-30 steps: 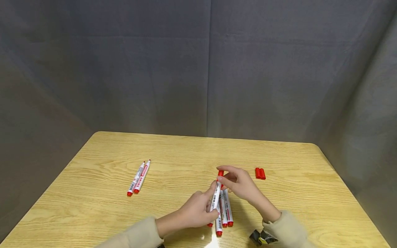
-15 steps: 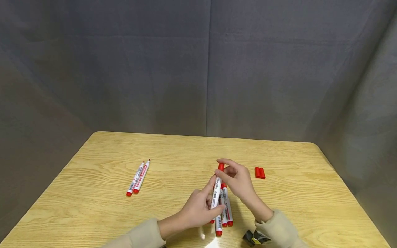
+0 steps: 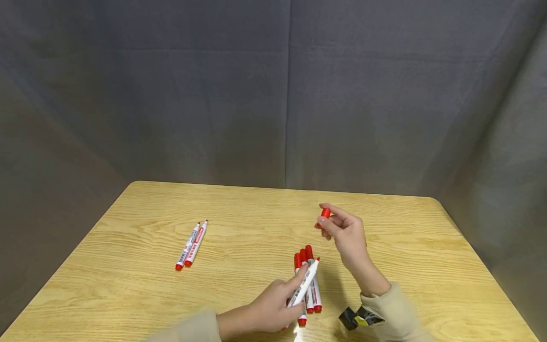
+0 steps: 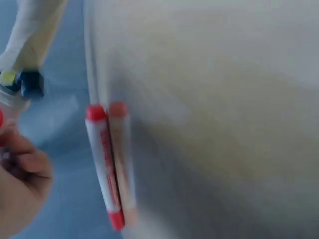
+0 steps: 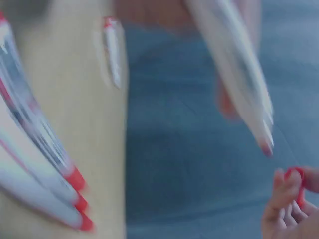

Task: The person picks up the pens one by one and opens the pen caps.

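My left hand [image 3: 273, 304] grips a white marker [image 3: 304, 287] with its bare red tip pointing up and to the right. Off to its upper right, my right hand [image 3: 351, 237] pinches a red cap [image 3: 326, 213] between thumb and fingers, apart from the marker. In the right wrist view, the tip end of the uncapped marker [image 5: 244, 94] is blurred, and the red cap [image 5: 300, 181] shows in the fingers at the lower right. Beneath the left hand, capped red markers [image 3: 315, 289] lie side by side on the table, partly covered by the hand.
Two uncapped markers [image 3: 195, 244] lie together on the left of the wooden table [image 3: 239, 204], tips toward the far edge. Two loose red caps on the right are almost wholly hidden behind my right hand. A grey curtain [image 3: 213, 95] hangs behind the table.
The cap has come off the marker. My right hand has moved up and right with the cap, while my left hand has lowered slightly, tilting the marker to the right.
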Action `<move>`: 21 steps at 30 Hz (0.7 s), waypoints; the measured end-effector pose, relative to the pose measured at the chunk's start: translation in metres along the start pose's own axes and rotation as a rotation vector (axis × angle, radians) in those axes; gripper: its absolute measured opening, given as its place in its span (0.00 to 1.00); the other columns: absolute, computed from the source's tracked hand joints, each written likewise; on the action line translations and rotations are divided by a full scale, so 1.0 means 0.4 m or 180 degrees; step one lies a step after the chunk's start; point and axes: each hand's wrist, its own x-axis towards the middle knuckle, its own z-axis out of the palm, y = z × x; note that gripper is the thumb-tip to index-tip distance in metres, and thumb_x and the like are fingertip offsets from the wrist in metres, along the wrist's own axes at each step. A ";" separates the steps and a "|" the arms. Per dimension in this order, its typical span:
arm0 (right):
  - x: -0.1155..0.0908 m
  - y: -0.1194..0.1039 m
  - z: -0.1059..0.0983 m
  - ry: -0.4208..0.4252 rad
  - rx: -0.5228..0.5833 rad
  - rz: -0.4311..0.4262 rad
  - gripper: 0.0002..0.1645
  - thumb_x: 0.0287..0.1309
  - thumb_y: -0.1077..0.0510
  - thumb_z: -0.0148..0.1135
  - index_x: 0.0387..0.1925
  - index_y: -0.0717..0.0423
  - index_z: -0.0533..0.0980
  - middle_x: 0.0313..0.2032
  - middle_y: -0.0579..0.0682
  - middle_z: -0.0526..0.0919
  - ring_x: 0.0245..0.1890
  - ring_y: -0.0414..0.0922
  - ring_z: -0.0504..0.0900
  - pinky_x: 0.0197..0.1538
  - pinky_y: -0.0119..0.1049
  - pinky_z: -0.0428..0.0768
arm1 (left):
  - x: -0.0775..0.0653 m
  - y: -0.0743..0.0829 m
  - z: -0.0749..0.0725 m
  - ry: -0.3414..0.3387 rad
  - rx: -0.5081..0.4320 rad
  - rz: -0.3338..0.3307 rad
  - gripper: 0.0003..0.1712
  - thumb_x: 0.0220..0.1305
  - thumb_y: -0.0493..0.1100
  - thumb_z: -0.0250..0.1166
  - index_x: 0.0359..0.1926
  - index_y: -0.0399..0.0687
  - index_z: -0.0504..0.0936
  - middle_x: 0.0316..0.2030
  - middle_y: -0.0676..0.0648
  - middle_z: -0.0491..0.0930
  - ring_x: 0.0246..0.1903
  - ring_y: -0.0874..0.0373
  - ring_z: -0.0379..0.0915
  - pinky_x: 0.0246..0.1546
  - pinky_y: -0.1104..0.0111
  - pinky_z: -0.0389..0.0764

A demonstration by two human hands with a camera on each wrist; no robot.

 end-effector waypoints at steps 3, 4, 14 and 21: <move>0.008 -0.012 -0.029 -0.0028 0.0063 -0.0069 0.19 0.54 0.71 0.58 0.49 0.71 0.73 0.21 0.43 0.80 0.17 0.37 0.72 0.23 0.27 0.73 | -0.014 -0.004 0.011 -0.0163 0.0415 0.0247 0.38 0.54 0.32 0.54 0.65 0.24 0.50 0.13 0.55 0.71 0.09 0.81 0.54 0.08 0.84 0.64; 0.008 -0.014 -0.036 -0.0076 0.0011 -0.0089 0.19 0.54 0.70 0.58 0.50 0.71 0.72 0.21 0.43 0.80 0.17 0.37 0.72 0.23 0.27 0.73 | -0.014 -0.005 0.012 -0.0159 0.0455 0.0253 0.38 0.54 0.32 0.54 0.65 0.25 0.51 0.12 0.56 0.70 0.09 0.81 0.53 0.08 0.84 0.63; -0.008 -0.011 -0.057 -0.0223 -0.0220 -0.0079 0.21 0.55 0.66 0.60 0.51 0.68 0.72 0.22 0.43 0.79 0.19 0.38 0.73 0.25 0.28 0.74 | -0.002 -0.014 -0.037 0.0009 0.0328 0.0052 0.42 0.57 0.33 0.58 0.69 0.36 0.47 0.08 0.58 0.66 0.06 0.79 0.55 0.05 0.81 0.60; -0.011 -0.013 -0.065 -0.0268 -0.0270 -0.0038 0.21 0.55 0.65 0.59 0.52 0.68 0.72 0.23 0.42 0.80 0.20 0.38 0.75 0.26 0.29 0.74 | -0.017 -0.016 -0.084 0.0269 0.0181 -0.0210 0.39 0.59 0.36 0.59 0.68 0.37 0.51 0.08 0.60 0.62 0.06 0.76 0.54 0.06 0.81 0.58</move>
